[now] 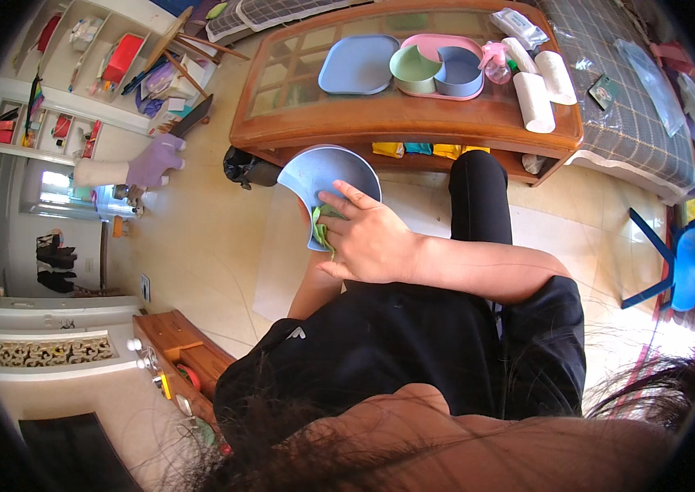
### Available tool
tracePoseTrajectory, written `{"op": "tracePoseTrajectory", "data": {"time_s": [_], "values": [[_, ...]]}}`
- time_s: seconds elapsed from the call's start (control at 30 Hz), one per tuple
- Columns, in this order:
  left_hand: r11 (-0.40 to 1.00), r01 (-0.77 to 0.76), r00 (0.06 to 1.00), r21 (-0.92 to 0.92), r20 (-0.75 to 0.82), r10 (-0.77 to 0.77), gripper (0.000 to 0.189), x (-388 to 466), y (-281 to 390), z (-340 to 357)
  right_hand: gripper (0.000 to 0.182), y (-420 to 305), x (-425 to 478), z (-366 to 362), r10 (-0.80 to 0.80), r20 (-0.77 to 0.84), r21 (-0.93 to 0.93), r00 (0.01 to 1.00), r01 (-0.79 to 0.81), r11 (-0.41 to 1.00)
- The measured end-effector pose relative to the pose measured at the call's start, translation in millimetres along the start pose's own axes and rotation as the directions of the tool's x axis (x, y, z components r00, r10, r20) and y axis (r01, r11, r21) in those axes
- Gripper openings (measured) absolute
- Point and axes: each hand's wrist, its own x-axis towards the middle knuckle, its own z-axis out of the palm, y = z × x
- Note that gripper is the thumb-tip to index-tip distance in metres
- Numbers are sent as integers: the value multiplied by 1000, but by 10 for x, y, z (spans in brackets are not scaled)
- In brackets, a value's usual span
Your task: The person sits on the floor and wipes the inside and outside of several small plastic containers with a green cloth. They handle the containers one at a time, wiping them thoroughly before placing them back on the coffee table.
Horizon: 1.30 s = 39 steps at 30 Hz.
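Observation:
A blue crescent-edged bowl [330,167] is tilted in front of my body, off the near edge of the table. My left hand [303,212] grips it from beneath and is mostly hidden behind the bowl, with a bit of finger showing at its left rim. Across the bowl's near side lies my right hand [372,237], its fingers pressing a crumpled green cloth [321,231] against the inside. On the table stand a blue tray [360,64], a pink tray [436,42], a green curved bowl [414,69] and another blue bowl [461,71].
The wooden, glass-topped coffee table [396,123] also holds a pink spray bottle [496,64], white paper rolls [534,103] and a wipes pack [518,27]. Coloured packets [418,148] lie on its lower shelf. A black bag [243,168] is by its left end; a checked sofa [612,132] adjoins the right.

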Motion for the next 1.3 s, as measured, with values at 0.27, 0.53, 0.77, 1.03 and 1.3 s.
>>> {"op": "tracePoseTrajectory", "data": {"time_s": [0.27, 0.53, 0.77, 1.03, 1.3], "values": [[1000, -30, 998, -1, -49, 30, 84, 16, 19, 25, 30, 147, 21, 134, -65, -200, -47, 978, 57, 997], [984, -10, 999, 176, -41, 18, 84, 22, 26, 78, 22, 361, -61, 158, 12, 70, 497, 997, -45, 867], [987, 63, 998, -150, -22, -67, 73, -7, -24, -22, 45, 230, -89, 319, -121, -8, 163, 993, 121, 979], [994, 11, 999, -110, -37, -15, 71, -75, -12, -28, 56, 28, 101, 190, -19, 144, -9, 989, 20, 1000], [996, -13, 1000, -93, -23, 11, 70, -21, 1, -60, 62, -56, 158, 147, 90, 119, -77, 989, -81, 994]]}}
